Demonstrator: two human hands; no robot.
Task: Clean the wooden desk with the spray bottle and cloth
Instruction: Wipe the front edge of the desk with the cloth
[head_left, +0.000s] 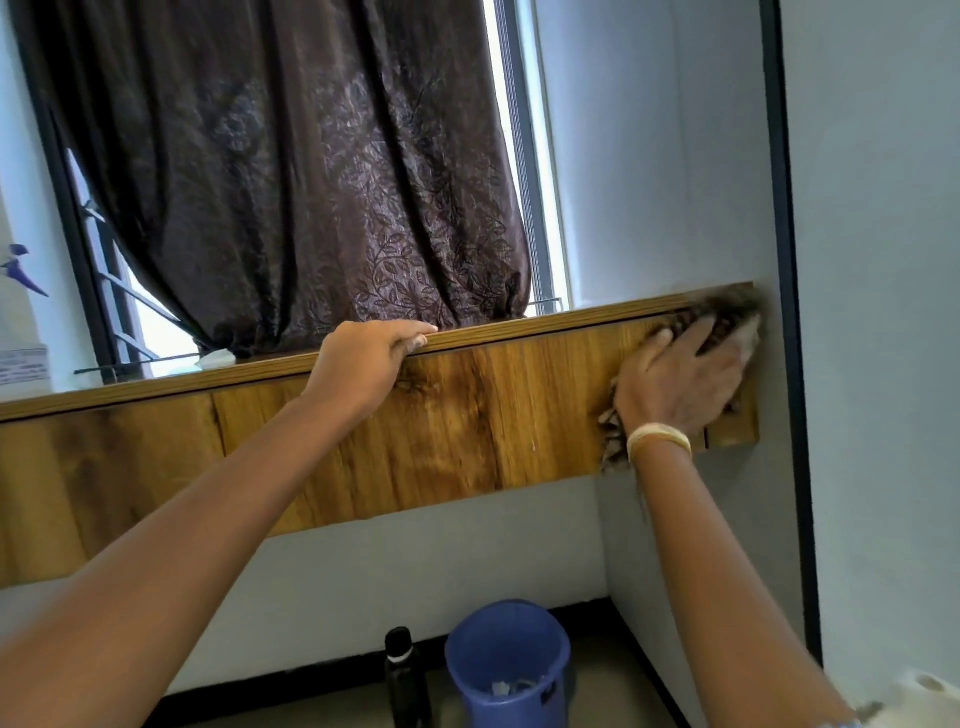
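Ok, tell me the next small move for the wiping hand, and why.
Probably sweep the cloth leftward along the desk's wooden front panel. The right hand presses it at the panel's far right end by the wall, while the left hand grips the top edge.

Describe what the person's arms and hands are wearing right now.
Both forearms are bare, with no sleeves in view. The right hand has a pale cream-coloured bangle round the wrist. The left hand shows no band, ring or glove.
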